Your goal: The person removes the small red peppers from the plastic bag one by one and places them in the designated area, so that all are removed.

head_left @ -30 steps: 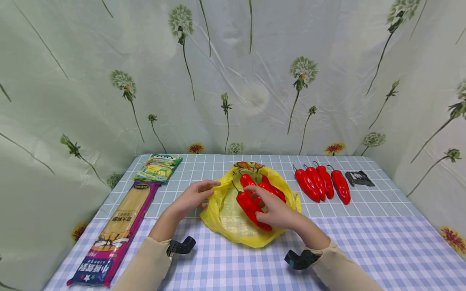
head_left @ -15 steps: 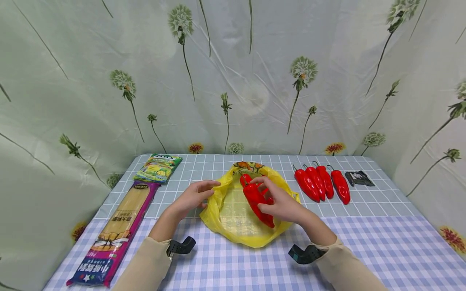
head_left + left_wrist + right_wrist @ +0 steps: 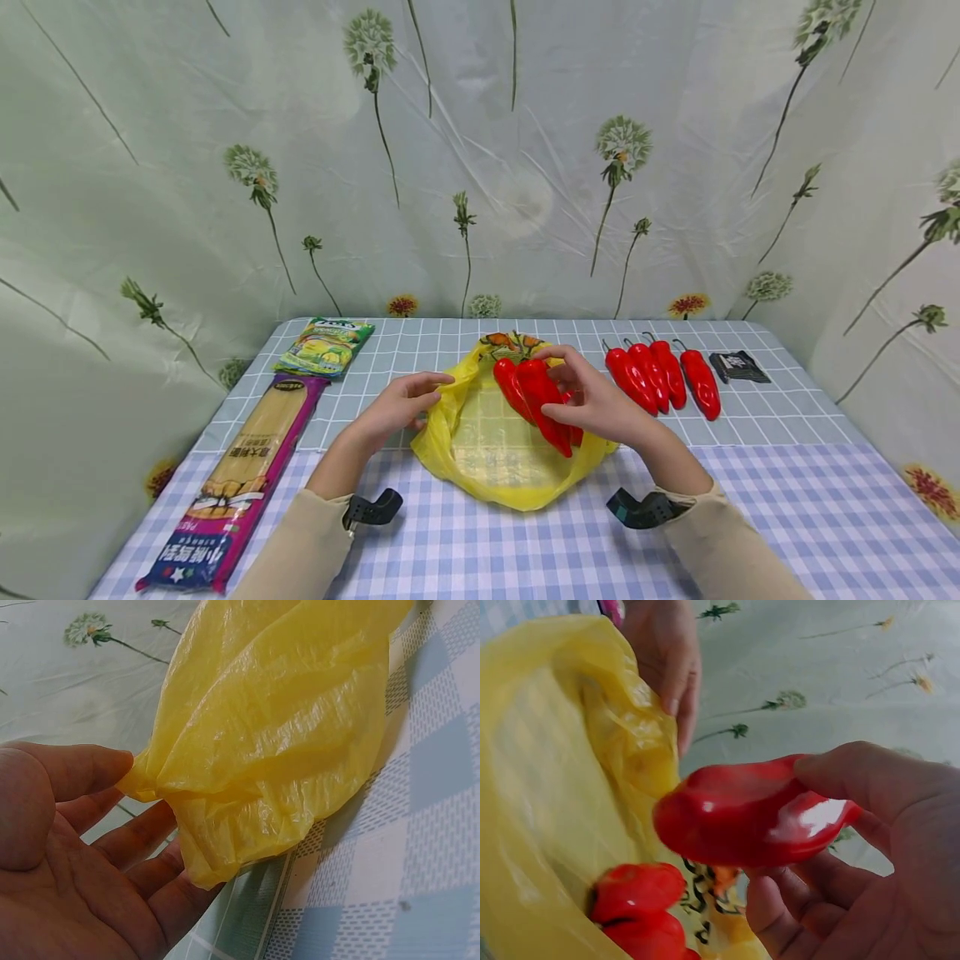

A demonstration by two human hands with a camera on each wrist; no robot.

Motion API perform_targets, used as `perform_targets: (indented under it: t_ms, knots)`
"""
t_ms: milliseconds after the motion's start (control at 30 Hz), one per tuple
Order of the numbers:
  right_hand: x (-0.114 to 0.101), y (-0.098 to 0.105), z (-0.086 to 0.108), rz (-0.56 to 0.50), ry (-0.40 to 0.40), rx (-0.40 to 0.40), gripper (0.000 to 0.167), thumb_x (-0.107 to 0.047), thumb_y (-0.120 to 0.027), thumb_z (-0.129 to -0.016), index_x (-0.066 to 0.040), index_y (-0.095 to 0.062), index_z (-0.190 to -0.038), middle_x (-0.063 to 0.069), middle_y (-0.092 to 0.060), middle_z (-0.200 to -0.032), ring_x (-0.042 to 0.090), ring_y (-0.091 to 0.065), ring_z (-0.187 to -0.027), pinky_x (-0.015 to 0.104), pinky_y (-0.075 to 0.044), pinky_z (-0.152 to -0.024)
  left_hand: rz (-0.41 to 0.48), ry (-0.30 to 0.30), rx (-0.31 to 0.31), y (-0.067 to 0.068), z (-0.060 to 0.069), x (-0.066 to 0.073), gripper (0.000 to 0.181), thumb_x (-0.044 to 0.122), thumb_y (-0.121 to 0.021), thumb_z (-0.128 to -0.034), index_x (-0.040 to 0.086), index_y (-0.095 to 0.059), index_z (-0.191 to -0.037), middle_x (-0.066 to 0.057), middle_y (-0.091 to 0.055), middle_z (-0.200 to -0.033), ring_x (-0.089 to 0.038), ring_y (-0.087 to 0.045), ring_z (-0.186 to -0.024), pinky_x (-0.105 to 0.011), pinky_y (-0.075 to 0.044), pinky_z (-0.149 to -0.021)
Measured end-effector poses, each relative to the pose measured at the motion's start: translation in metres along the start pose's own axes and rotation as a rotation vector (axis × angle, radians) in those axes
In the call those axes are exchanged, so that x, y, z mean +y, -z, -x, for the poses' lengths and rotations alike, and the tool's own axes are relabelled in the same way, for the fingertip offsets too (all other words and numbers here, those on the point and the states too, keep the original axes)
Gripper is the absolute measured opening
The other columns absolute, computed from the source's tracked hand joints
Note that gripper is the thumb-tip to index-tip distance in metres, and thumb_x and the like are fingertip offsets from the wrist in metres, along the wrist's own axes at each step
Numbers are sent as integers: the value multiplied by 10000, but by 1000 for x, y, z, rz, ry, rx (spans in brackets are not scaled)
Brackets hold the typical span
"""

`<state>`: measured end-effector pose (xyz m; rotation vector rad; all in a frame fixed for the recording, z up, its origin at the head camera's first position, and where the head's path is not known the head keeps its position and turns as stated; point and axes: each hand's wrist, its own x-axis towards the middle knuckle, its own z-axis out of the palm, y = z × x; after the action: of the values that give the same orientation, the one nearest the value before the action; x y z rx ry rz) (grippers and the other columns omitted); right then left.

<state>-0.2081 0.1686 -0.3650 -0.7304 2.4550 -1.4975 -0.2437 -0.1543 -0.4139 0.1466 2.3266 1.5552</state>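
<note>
Held pepper (image 3: 546, 408): red, over the mouth of the yellow bag (image 3: 491, 471), nearer its right side, slanted, narrow end down and to the right; whether it sits above or below the rim cannot be told

Right hand (image 3: 596, 404): part-curled, pinching the pepper, thumb on one side, fingertips on the other

Left hand (image 3: 401, 408): thumb and forefinger close together on a fold of the bag's left rim; other fingers loosely bent, lying behind the plastic

In bag: more red peppers (image 3: 641, 889), partly behind the held one

On cloth (image 3: 465, 575), right of bag: four loose peppers (image 3: 660, 379), then a black packet (image 3: 738, 367); far left, pasta pack (image 3: 240, 475) with green packet (image 3: 326, 347) at its far end

View comparison: left wrist shows the rim pinched between thumb and forefinger, a grip the head view leaves unclear; right wrist shows the thumb lying along the pepper, two peppers inside the bag, and black print with an orange patch on the plastic; loose peppers and both packets show in the head view only

Against 0.5 s ago: right hand and held pepper shifted rightward and a little farther up the head view, uncovering more of the pepper behind; left hand, bag rim and loose peppers essentially unchanged
</note>
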Motion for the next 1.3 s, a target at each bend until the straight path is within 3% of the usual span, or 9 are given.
perform_targets:
  t_ms: [267,467,667,1000,1300]
  knots:
    - [3,20,4,30,18,-5,714,-114,-764,-854,-195,-361,-1437,164,-591,-1313,315,-592,-1158,305,-586,-832,19,22,2,-1,0,2,326,166,-549,-1010,219,-634,-1320,-57,-610,-1378,-196,-565,-972,-264,-479,-669]
    - [4,35,9,39,-17,10,761,-148,-803,-825,-227,-367,-1444,136,-554,-1371,356,-556,-1235,388,-586,-886,16,17,5,-1,0,3,331,162,-547,-1009,214,-631,-1325,-61,-612,-1371,-200,-565,-951,-263,-475,-661]
    - [6,48,15,82,-45,47,777,-163,-809,-819,-193,-355,-1449,156,-537,-1375,377,-544,-1237,421,-588,-877,10,20,5,-1,-1,2,328,165,-551,-1008,222,-634,-1321,-58,-612,-1373,-199,-567,-957,-264,-479,-667]
    - [13,64,18,49,-70,33,727,-53,-741,-864,-165,-319,-1445,219,-541,-1386,387,-594,-1189,401,-602,-834,12,19,1,0,-2,0,329,166,-544,-1013,222,-629,-1325,-58,-606,-1379,-199,-564,-958,-268,-473,-673]
    - [24,80,25,95,-133,57,824,-180,-744,-889,-195,-245,-1545,246,-509,-1390,418,-555,-1208,426,-597,-842,12,20,2,-2,-1,0,327,166,-549,-1012,221,-632,-1323,-56,-606,-1383,-199,-566,-963,-267,-480,-675]
